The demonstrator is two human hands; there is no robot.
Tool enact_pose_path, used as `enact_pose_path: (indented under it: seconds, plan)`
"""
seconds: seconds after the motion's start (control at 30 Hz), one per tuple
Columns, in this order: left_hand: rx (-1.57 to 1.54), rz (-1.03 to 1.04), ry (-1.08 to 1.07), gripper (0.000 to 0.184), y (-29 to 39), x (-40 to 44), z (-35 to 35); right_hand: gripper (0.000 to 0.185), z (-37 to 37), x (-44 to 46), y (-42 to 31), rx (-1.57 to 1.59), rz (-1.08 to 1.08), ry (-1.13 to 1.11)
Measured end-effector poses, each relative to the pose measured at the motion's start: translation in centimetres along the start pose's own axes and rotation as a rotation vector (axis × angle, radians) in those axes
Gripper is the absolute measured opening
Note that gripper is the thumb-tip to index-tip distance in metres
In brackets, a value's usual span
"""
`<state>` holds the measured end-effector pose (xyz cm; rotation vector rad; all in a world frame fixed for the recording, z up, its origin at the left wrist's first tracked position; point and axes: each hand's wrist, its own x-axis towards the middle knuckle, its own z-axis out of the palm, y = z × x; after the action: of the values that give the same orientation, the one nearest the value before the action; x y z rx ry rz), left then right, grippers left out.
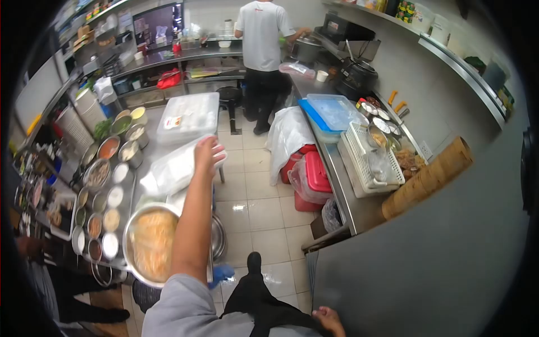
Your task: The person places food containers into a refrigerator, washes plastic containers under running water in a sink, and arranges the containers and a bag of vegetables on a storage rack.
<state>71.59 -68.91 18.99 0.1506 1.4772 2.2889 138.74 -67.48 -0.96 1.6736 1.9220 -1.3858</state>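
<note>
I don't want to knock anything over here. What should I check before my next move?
1. Left hand at the white bag: ok.
2. Firm grip on it: cannot tell.
3. Right hand empty: cannot tell; its fingers look curled.
4. Left forearm clear of the bowl: not ok; it crosses the rim in this view.
5. Co-worker in grey out of the way: ok, at the far end.

The left grip [206, 153] is at a white plastic packet [173, 169] on the surface [145, 182]. Just beyond that grip sits a lidded clear box [191, 106]; nearer the sleeve, a round bowl [128, 241] holds something orange under plastic.
</note>
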Motion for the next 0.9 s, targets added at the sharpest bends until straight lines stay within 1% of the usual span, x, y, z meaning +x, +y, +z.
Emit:
enact_pose_path:
  seconds: [0.03, 0.1, 0.17, 0.23, 0.27, 0.33, 0.37, 0.4, 0.43, 0.47, 0.5, 0.53, 0.6, 0.67, 0.7, 0.73, 0.77, 0.8, 0.83, 0.87, 0.9]
  plan:
    - [-0.005, -0.010, 0.038, 0.050, -0.1, 2.9, -0.7, 0.071, -1.2, 1.7, -3.8, 0.067, -0.010, 0.025]
    - [-0.044, -0.038, 0.114, 0.057, -0.3, 7.4, -2.0, 0.070, -3.2, 8.7, -7.5, 0.022, -0.098, 0.032]
    - [-0.058, -0.069, 0.161, 0.060, -0.4, 10.9, -3.7, 0.068, -5.9, 10.4, -16.7, 0.007, -0.151, 0.056]
    - [-0.048, -0.082, 0.200, 0.061, -0.6, 13.2, -4.8, 0.065, -6.6, 13.8, -21.6, -0.016, -0.224, 0.096]
    - [-0.088, -0.108, 0.248, 0.062, -0.9, 14.5, -5.7, 0.065, -6.8, 14.9, -24.0, -0.018, -0.230, 0.086]
    - [-0.164, -0.121, 0.340, 0.061, -1.7, 17.3, -8.8, 0.057, -6.6, 16.6, -30.4, 0.003, -0.325, -0.009]
    - [-0.175, -0.131, 0.380, 0.060, -1.4, 17.7, -9.4, 0.057, -6.0, 18.1, -33.1, -0.030, -0.355, -0.055]
    - [-0.154, -0.121, 0.408, 0.061, -0.7, 17.3, -9.8, 0.052, -5.2, 19.6, -35.5, -0.042, -0.484, -0.059]
    - [-0.153, -0.100, 0.390, 0.069, -0.2, 17.0, -10.3, 0.048, -4.5, 20.9, -38.0, -0.046, -0.611, -0.061]
    - [-0.169, -0.097, 0.449, 0.067, 0.4, 17.0, -10.5, 0.042, -3.8, 21.2, -41.8, 0.058, -0.637, -0.102]
    - [-0.193, -0.097, 0.489, 0.063, 0.6, 17.1, -11.2, 0.038, -3.2, 22.3, -45.2, 0.030, -0.713, -0.109]
    - [-0.165, -0.104, 0.526, 0.061, 1.0, 17.0, -11.6, 0.033, -2.4, 22.5, -49.0, 0.151, -0.747, -0.177]
    - [-0.139, -0.092, 0.585, 0.059, 1.9, 17.1, -12.6, 0.029, -0.2, 26.6, -55.4, 0.139, -0.880, -0.150]
    - [-0.018, -0.102, 0.582, 0.054, 2.3, 17.6, -13.8, 0.032, 1.9, 28.8, -62.7, 0.240, -0.910, -0.192]
    - [-0.012, -0.091, 0.606, 0.054, 2.7, 18.2, -14.3, 0.035, 3.4, 30.5, -66.1, 0.286, -0.905, -0.205]
    - [0.117, -0.083, 0.648, 0.056, 3.0, 18.9, -14.7, 0.039, 4.9, 32.1, -69.3, 0.331, -0.899, -0.219]
    - [0.247, -0.079, 0.691, 0.057, 3.2, 19.6, -15.1, 0.050, 6.0, 33.0, -72.7, 0.333, -0.896, -0.223]
    - [0.252, -0.074, 0.721, 0.057, 3.0, 20.6, -15.9, 0.060, 7.2, 34.1, -75.4, 0.334, -0.895, -0.229]
    - [0.342, -0.044, 0.729, 0.060, 2.6, 21.9, -17.2, 0.060, 9.5, 36.4, -77.3, 0.332, -0.897, -0.261]
    - [0.434, -0.012, 0.733, 0.062, 2.5, 23.6, -18.2, 0.069, 12.7, 39.9, -79.6, 0.317, -0.868, -0.223]
    - [0.448, -0.004, 0.756, 0.062, 2.2, 25.2, -19.2, 0.078, 15.1, 42.2, -81.8, 0.307, -0.835, -0.181]
